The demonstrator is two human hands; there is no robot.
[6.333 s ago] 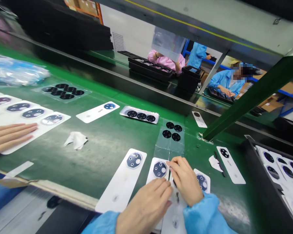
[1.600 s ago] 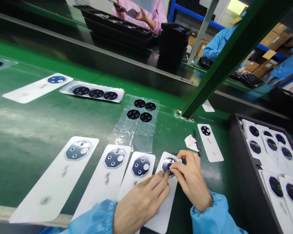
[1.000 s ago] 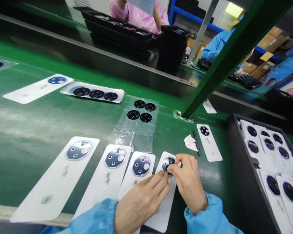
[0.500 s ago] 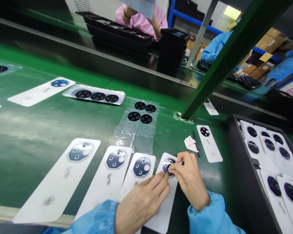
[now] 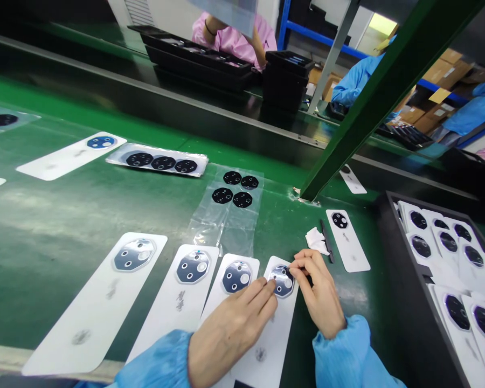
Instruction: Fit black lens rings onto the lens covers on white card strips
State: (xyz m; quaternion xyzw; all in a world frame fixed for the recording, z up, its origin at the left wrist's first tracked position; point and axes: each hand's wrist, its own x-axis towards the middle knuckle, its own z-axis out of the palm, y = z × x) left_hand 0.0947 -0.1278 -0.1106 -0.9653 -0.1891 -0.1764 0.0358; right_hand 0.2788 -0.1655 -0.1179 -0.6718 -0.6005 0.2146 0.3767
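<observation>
Four white phone back covers lie side by side at the near edge of the green belt. Each carries an octagonal camera piece. My left hand rests flat on the rightmost cover, fingers stretched, with the fingertips touching the left rim of its camera piece. My right hand is at that piece's upper right rim, thumb and forefinger pinched together. Whatever sits between the fingertips is too small to make out. The neighbouring covers lie untouched to the left.
A clear bag of black octagonal lenses and a strip of three lie further back. A white wipe, a black tool and another cover sit right. A black tray holds several covers. A green beam slants overhead; people work opposite.
My right hand has slid from over the camera piece to its upper right rim, so the piece now shows whole. My left hand stays on the cover.
</observation>
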